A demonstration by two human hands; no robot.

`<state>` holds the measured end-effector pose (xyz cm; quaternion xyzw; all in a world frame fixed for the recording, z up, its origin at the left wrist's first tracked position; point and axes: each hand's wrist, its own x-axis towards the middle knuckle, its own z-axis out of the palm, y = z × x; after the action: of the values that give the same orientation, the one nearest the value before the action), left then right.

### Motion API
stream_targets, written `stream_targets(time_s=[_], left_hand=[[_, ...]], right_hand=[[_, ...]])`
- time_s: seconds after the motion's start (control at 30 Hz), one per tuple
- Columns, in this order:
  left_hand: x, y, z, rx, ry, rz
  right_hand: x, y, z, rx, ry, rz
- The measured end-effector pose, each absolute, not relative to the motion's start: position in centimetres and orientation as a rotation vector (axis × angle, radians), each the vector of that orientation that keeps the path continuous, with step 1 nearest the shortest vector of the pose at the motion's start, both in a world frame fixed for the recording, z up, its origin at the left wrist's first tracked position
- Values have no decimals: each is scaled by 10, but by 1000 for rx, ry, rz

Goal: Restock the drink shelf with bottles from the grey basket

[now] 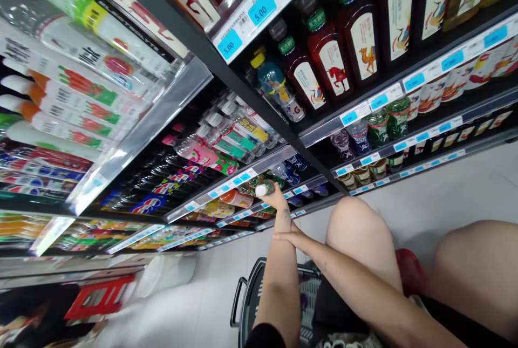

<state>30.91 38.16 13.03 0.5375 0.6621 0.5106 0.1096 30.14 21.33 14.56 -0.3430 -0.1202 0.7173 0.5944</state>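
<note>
Reaching to a lower shelf, my left hand is closed around a clear plastic bottle with a white cap, cap end toward me. The fingers hide part of the bottle, and its label cannot be read. My right hand lies across my left forearm just below the wrist, its fingers closed over it. Green bottles and clear bottles with blue labels stand on the shelf about my left hand. A dark shopping basket sits on the floor under my left arm.
Price-tagged shelf edges run close by my left hand. Dark tea bottles line the upper right shelf, and cola bottles lie left. My bare knee is right of my arms. A red stool and white bucket stand lower left.
</note>
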Motion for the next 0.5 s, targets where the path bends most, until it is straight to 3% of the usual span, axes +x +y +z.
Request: stream_targets(time_s=[0.5], left_hand=[[295, 428, 104, 1978, 2100, 1110]], right_hand=[[301, 241, 145, -704, -144, 1786]])
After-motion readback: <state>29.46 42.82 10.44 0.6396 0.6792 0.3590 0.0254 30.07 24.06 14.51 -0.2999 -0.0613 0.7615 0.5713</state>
